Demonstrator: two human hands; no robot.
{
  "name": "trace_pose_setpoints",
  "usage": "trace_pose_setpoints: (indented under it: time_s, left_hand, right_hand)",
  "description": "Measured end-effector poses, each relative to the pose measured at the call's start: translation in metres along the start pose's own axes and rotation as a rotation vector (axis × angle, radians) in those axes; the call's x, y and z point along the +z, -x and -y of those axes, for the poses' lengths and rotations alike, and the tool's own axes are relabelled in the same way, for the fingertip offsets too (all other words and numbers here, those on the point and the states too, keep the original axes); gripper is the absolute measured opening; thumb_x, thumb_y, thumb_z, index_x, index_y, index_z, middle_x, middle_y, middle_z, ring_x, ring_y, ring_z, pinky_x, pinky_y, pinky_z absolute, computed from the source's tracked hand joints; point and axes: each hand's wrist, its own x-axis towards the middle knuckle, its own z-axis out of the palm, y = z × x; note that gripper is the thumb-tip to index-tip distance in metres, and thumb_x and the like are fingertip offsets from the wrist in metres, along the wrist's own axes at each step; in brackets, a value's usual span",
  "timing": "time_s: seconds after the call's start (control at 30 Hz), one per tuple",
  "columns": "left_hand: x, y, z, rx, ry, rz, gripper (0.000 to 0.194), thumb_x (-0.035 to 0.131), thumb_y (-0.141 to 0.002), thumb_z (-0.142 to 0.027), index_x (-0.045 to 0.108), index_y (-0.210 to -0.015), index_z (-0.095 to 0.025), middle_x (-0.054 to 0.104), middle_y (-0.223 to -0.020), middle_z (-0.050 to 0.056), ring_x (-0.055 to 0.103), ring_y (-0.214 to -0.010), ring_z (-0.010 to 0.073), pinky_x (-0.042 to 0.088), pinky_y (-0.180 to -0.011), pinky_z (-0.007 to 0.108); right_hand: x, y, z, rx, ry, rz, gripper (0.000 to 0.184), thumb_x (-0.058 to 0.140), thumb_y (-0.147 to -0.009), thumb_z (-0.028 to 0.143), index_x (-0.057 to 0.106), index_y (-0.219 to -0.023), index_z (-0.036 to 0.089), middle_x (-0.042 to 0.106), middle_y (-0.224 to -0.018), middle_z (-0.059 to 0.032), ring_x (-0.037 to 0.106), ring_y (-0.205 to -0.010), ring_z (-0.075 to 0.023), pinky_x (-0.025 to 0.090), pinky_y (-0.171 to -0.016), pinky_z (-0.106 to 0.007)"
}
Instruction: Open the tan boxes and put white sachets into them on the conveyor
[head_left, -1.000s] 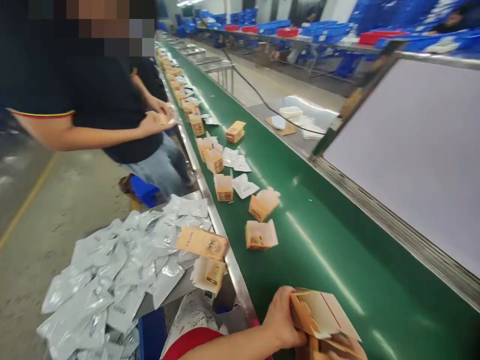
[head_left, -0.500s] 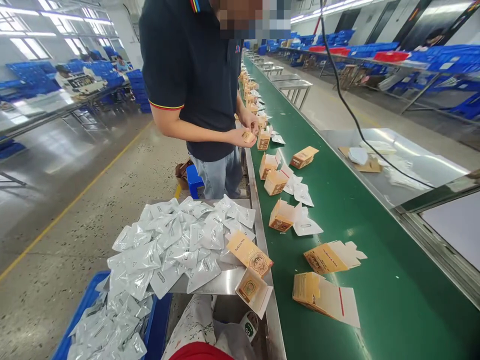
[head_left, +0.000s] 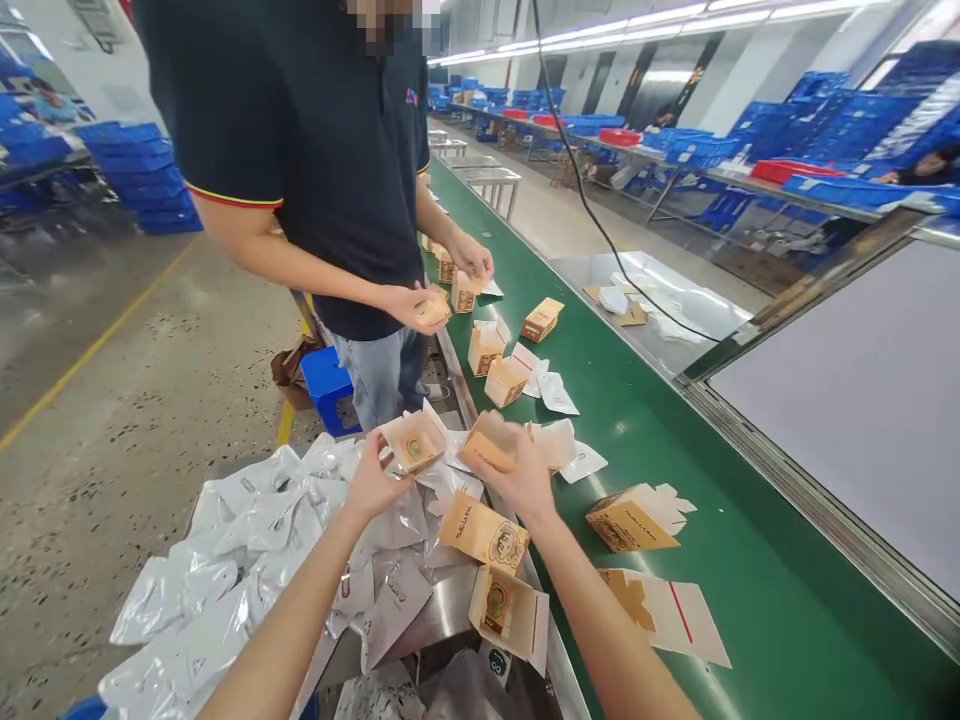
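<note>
Your left hand [head_left: 373,483] is closed on a small tan cardboard box [head_left: 412,442], its white flaps open and a round printed picture showing inside. Your right hand [head_left: 519,474] is clamped over a second tan box [head_left: 486,447], fingers wrapped across its top — the two boxes sit just apart, level with each other. Under your left hand lies a loose heap of crinkled, shiny silver pouches [head_left: 247,540] on the steel worktop [head_left: 442,610]. Just below your right hand rest a flat printed carton [head_left: 483,531] and an open box [head_left: 510,612] — both cardboard. To the right of your right hand runs the smooth green belt [head_left: 675,430], carrying more open boxes [head_left: 637,516]. Beyond your hands another person's hands [head_left: 416,305] hold a small box.
</note>
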Motion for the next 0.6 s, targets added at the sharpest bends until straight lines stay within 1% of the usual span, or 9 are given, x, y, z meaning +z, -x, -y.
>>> trace_pose_setpoints:
  time_s: [0.03, 0.1, 0.17, 0.23, 0.33, 0.43, 0.47, 0.53, 0.6]
  left_hand:
    - [0.011, -0.013, 0.006, -0.001, 0.002, 0.048, 0.074, 0.068, -0.059, -0.025, 0.034, -0.125, -0.022, 0.043, -0.133, 0.009, 0.045, -0.125, 0.0264, 0.048, -0.096, 0.041]
    - [0.032, -0.030, 0.017, 0.001, -0.011, 0.159, 0.074, 0.068, -0.056, -0.022, 0.038, -0.123, -0.021, 0.047, -0.130, 0.010, 0.048, -0.123, 0.0270, 0.048, -0.096, 0.042]
    - [0.045, -0.039, 0.023, 0.014, -0.044, 0.262, 0.075, 0.070, -0.052, -0.022, 0.041, -0.121, -0.019, 0.051, -0.128, 0.011, 0.049, -0.121, 0.0288, 0.044, -0.100, 0.046]
    - [0.050, -0.045, 0.025, 0.036, -0.079, 0.342, 0.078, 0.070, -0.051, -0.022, 0.040, -0.123, -0.017, 0.050, -0.130, 0.012, 0.046, -0.124, 0.0301, 0.035, -0.108, 0.050]
    - [0.049, -0.052, 0.022, 0.067, -0.113, 0.441, 0.086, 0.069, -0.051, -0.022, 0.034, -0.129, -0.016, 0.045, -0.136, 0.012, 0.040, -0.130, 0.0304, 0.024, -0.114, 0.050]
    - [0.048, -0.057, 0.018, 0.065, -0.161, 0.517, 0.093, 0.066, -0.053, -0.023, 0.026, -0.137, -0.016, 0.037, -0.142, 0.015, 0.035, -0.134, 0.0311, 0.022, -0.114, 0.049]
    - [0.049, -0.058, 0.016, 0.047, -0.180, 0.549, 0.094, 0.065, -0.055, -0.024, 0.023, -0.139, -0.016, 0.035, -0.144, 0.015, 0.035, -0.134, 0.0312, 0.025, -0.113, 0.049]
    - [0.052, -0.061, 0.011, -0.010, -0.211, 0.612, 0.096, 0.062, -0.057, -0.025, 0.018, -0.142, -0.018, 0.033, -0.146, 0.016, 0.037, -0.133, 0.0316, 0.034, -0.108, 0.048]
    - [0.050, -0.066, 0.001, -0.061, -0.234, 0.649, 0.095, 0.059, -0.057, -0.025, 0.017, -0.143, -0.018, 0.033, -0.147, 0.018, 0.038, -0.133, 0.0323, 0.042, -0.101, 0.045]
  right_hand:
    - [0.012, -0.004, -0.009, 0.018, 0.020, 0.031, 0.062, 0.069, -0.068, 0.041, 0.046, -0.120, 0.016, 0.059, -0.115, -0.0113, 0.056, -0.107, -0.0282, 0.047, -0.089, -0.042]
    - [0.026, -0.003, -0.028, 0.071, 0.060, 0.091, 0.063, 0.074, -0.062, 0.031, 0.049, -0.117, 0.014, 0.060, -0.114, -0.0140, 0.057, -0.108, -0.0300, 0.047, -0.090, -0.043]
    - [0.025, 0.003, -0.042, 0.132, 0.094, 0.125, 0.073, 0.077, -0.058, 0.030, 0.046, -0.122, 0.011, 0.056, -0.120, -0.0184, 0.054, -0.113, -0.0323, 0.046, -0.093, -0.045]
    - [0.014, 0.011, -0.049, 0.169, 0.117, 0.138, 0.087, 0.077, -0.061, 0.035, 0.036, -0.134, 0.010, 0.047, -0.133, -0.0214, 0.047, -0.123, -0.0323, 0.040, -0.101, -0.047]
    - [-0.014, 0.027, -0.047, 0.139, 0.142, 0.177, 0.095, 0.076, -0.065, 0.037, 0.026, -0.142, 0.012, 0.036, -0.144, -0.0178, 0.035, -0.133, -0.0272, 0.032, -0.109, -0.042]
    - [-0.048, 0.049, -0.038, 0.080, 0.175, 0.232, 0.088, 0.074, -0.067, 0.032, 0.030, -0.142, 0.014, 0.036, -0.145, -0.0145, 0.032, -0.135, -0.0258, 0.029, -0.112, -0.042]
    - [-0.061, 0.057, -0.036, 0.062, 0.182, 0.257, 0.082, 0.072, -0.069, 0.030, 0.034, -0.140, 0.015, 0.038, -0.144, -0.0135, 0.033, -0.134, -0.0257, 0.030, -0.111, -0.042]
    - [-0.093, 0.073, -0.033, 0.036, 0.186, 0.321, 0.061, 0.067, -0.075, 0.029, 0.047, -0.132, 0.019, 0.048, -0.137, -0.0095, 0.045, -0.125, -0.0233, 0.037, -0.106, -0.038]
    - [-0.131, 0.081, -0.036, 0.039, 0.192, 0.379, 0.033, 0.061, -0.081, 0.030, 0.061, -0.113, 0.023, 0.063, -0.116, -0.0025, 0.059, -0.103, -0.0173, 0.047, -0.092, -0.028]
